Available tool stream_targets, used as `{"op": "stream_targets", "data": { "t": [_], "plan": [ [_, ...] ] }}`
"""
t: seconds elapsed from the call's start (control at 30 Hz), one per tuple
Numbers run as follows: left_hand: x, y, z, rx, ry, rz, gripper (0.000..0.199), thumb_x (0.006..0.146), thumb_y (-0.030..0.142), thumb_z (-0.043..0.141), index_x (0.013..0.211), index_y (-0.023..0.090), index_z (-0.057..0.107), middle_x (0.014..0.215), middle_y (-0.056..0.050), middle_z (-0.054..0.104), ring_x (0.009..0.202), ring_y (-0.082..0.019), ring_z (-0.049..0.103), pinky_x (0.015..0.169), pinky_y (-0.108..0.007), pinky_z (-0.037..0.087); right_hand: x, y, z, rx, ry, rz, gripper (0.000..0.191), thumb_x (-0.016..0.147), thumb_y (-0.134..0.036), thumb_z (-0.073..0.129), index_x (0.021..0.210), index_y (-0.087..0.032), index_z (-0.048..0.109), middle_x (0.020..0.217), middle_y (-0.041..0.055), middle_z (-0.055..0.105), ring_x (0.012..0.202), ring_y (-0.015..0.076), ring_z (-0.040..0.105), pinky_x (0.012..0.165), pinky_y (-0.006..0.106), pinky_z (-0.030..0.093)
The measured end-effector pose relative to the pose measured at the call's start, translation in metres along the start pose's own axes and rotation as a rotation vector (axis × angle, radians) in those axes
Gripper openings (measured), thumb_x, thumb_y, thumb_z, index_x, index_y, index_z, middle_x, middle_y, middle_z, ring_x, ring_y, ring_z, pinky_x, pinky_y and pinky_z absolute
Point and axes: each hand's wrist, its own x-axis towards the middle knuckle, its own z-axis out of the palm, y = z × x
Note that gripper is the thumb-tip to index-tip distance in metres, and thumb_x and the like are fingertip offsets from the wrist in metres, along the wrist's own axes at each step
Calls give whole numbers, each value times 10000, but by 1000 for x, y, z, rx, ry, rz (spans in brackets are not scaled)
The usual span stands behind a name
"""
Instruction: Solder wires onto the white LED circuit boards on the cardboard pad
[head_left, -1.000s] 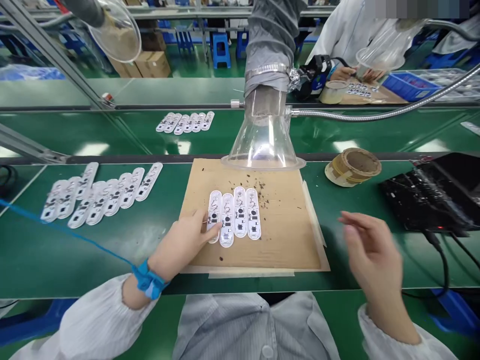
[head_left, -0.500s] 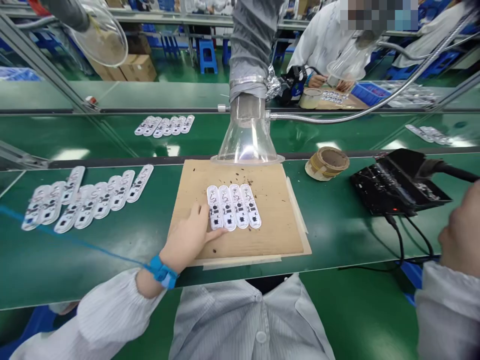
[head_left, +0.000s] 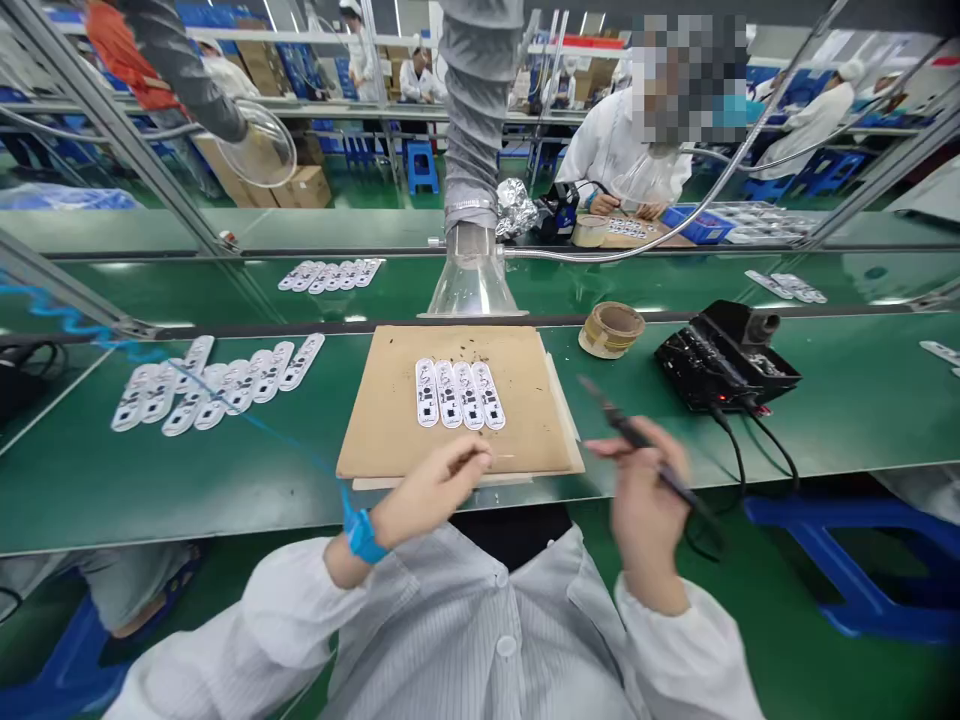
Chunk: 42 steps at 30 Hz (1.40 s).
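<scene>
Just then, the person's right hand (head_left: 649, 500) gripped a slim black soldering iron (head_left: 626, 425), its fingers (head_left: 619, 450) closed narrowly around the handle just above the bench's front edge. The left hand (head_left: 431, 490), wearing a blue wrist strap (head_left: 362, 536), held nothing, its fingers loosely curled over the near edge of a tan cardboard sheet (head_left: 390, 400). Four white oblong circuit boards (head_left: 454, 395) lay side by side mid-sheet, untouched. About nine more white boards (head_left: 225, 395) sat leftward on the green bench (head_left: 225, 490), and one black soldering station (head_left: 724, 360) stood rightward.
</scene>
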Motion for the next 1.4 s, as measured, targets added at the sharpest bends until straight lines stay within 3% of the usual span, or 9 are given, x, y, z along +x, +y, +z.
{"op": "stream_targets", "data": {
  "t": [0.07, 0.13, 0.47, 0.6, 0.77, 0.93, 1.07, 1.2, 1.4],
  "plan": [
    [-2, 1, 21, -13, -40, 29, 351, 1080, 546, 509, 986, 219, 593, 777, 34, 476, 675, -142, 425, 624, -289, 356, -31, -18, 31, 27, -252, -97, 296, 1154, -478, 486, 1242, -280, 687, 1080, 96, 750, 1022, 288, 777, 911, 463, 630],
    [-7, 0, 34, -48, -41, 21, 398, 1079, 595, 514, 970, 219, 584, 720, 50, 435, 633, -134, 391, 586, -282, 325, -46, -28, 47, 9, -364, -216, 288, 1115, -500, 580, 1154, -272, 752, 1061, 99, 726, 985, 274, 761, 856, 419, 639],
    [-33, -8, 34, -205, 27, -111, 542, 1035, 761, 490, 937, 231, 542, 606, 107, 313, 499, -103, 276, 483, -255, 275, -45, -13, 65, -27, -474, -332, 237, 1117, -342, 587, 989, -246, 762, 882, 38, 564, 787, 198, 606, 673, 325, 536],
    [-41, -13, 14, 48, 93, -148, 459, 1071, 615, 499, 854, 219, 581, 624, 64, 405, 555, -123, 362, 548, -273, 323, -35, 6, 64, -48, -400, -293, 226, 1119, -306, 558, 976, -235, 719, 881, 32, 534, 785, 198, 576, 657, 330, 497],
    [-32, -18, -27, 312, 163, -109, 408, 1047, 524, 519, 837, 210, 673, 812, -33, 676, 786, -198, 610, 739, -317, 473, -9, 31, 54, -129, -484, -229, 219, 1094, -347, 587, 950, -270, 733, 863, 21, 543, 803, 211, 576, 683, 340, 491],
    [18, -24, -81, 603, 404, 47, 341, 1017, 442, 553, 883, 199, 749, 862, -66, 774, 796, -206, 667, 769, -325, 498, 31, 32, 56, -55, -457, -185, 226, 1107, -369, 600, 980, -252, 745, 836, 36, 607, 765, 206, 631, 709, 352, 542],
    [69, -29, -120, 738, 622, 204, 311, 990, 401, 579, 822, 194, 740, 697, -34, 703, 643, -168, 589, 648, -301, 449, 47, 31, 62, 107, -442, 1, 174, 1112, -315, 627, 1268, -285, 697, 955, 33, 767, 878, 210, 766, 871, 376, 621],
    [88, -41, -128, 679, 519, 327, 169, 958, 321, 665, 877, 187, 730, 598, 31, 599, 505, -106, 466, 533, -249, 387, 37, 31, 63, 254, -447, 172, 383, 1078, -273, 699, 1438, -314, 575, 1127, 49, 822, 956, 210, 832, 910, 380, 667],
    [87, -54, -129, 595, 601, 423, 49, 923, 220, 696, 889, 207, 664, 594, 81, 500, 485, -78, 415, 500, -213, 361, 32, 37, 62, 272, -351, 291, 232, 1054, -271, 757, 1269, -286, 671, 962, 17, 842, 868, 198, 837, 823, 346, 670]
  ]
}}
